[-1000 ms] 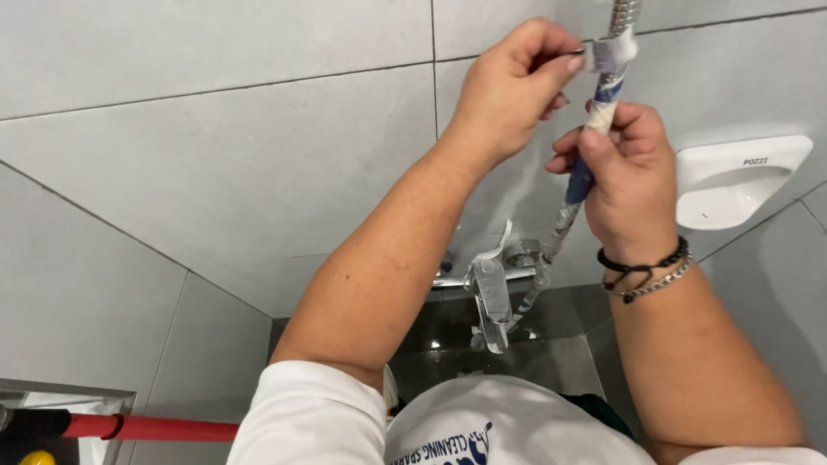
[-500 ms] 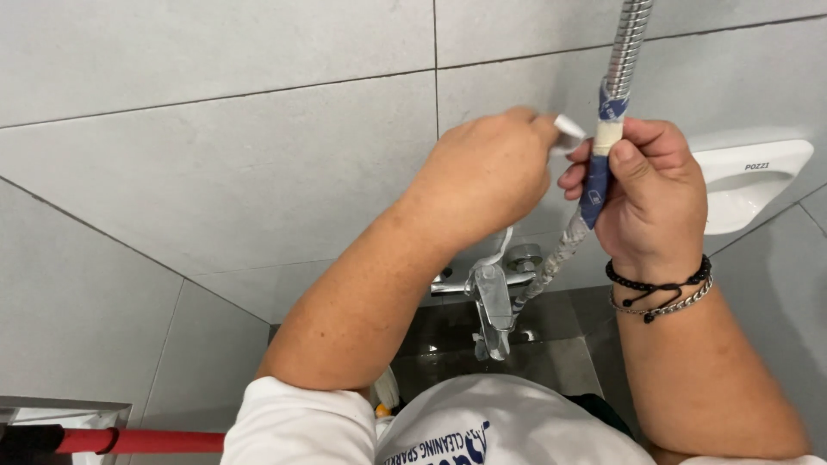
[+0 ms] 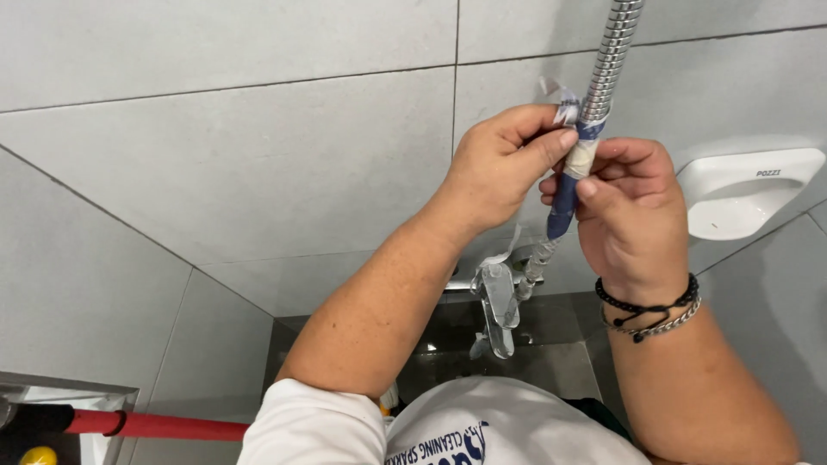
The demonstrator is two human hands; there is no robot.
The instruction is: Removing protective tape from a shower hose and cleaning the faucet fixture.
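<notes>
Your left hand (image 3: 500,164) pinches the clear plastic wrap (image 3: 564,103) at the ribbed chrome shower hose (image 3: 613,52). Your right hand (image 3: 629,211) fingers close around the blue-and-white wrapped section (image 3: 564,202). Upper hose bare; lower wrapping appears left to remove.

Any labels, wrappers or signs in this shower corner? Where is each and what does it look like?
Plastic wrapper: blue and clear film around the metal shower hose, pinched by the left hand and the right hand.
Soap dish marking: tiny dark lettering on the white wall soap dish, at right.
Shirt print: dark blue lettering on the white shirt, bottom centre.
No screens or signs.
</notes>
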